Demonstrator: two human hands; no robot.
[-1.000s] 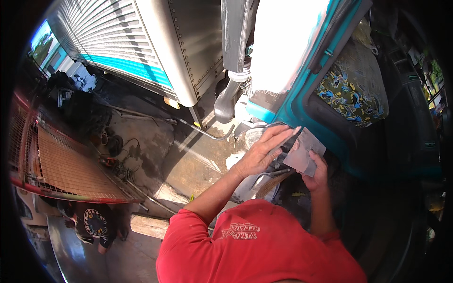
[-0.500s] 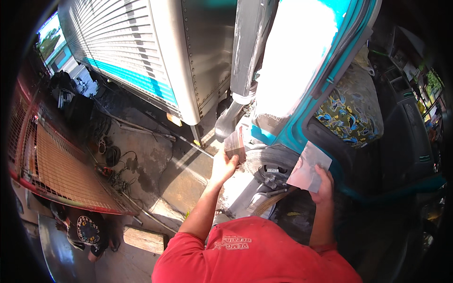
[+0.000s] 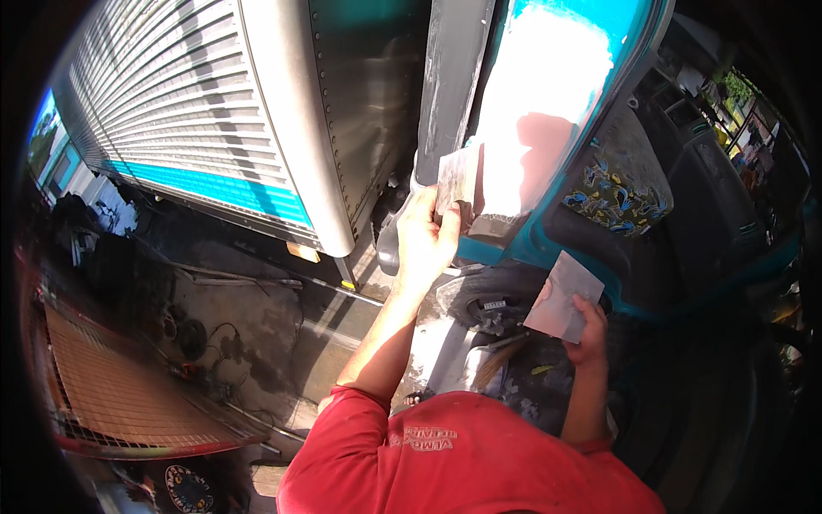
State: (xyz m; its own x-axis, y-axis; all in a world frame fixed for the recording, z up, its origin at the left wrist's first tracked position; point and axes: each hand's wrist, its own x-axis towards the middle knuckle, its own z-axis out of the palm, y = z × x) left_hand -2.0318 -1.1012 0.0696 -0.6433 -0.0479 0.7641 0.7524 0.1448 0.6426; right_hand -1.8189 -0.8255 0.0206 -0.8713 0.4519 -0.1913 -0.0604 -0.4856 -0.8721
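My left hand (image 3: 428,224) grips a grey-brown rectangular piece (image 3: 458,176), raised beside the white-coated cab panel (image 3: 531,77) with its teal edges. Whether the piece touches the panel, I cannot tell. Just left of it runs a dark grey upright column (image 3: 449,77). My right hand (image 3: 584,330) is lower, near the teal door opening, its fingers curled round a thin pale square sheet (image 3: 563,293). Inside the cab is a seat with patterned fabric (image 3: 616,197). A dark wheel (image 3: 458,300) shows below the panel.
A ribbed silver trailer body (image 3: 197,111) with a teal stripe stands at left. A red-framed mesh panel (image 3: 128,377) is lower left, over a person in a dark shirt (image 3: 184,488). Hoses and cables (image 3: 218,334) lie on the concrete floor (image 3: 265,317).
My hands have separated, the left now carrying the grey-brown piece, which has risen to beside the white panel. My right hand with the sheet has moved slightly down. The view has shifted.
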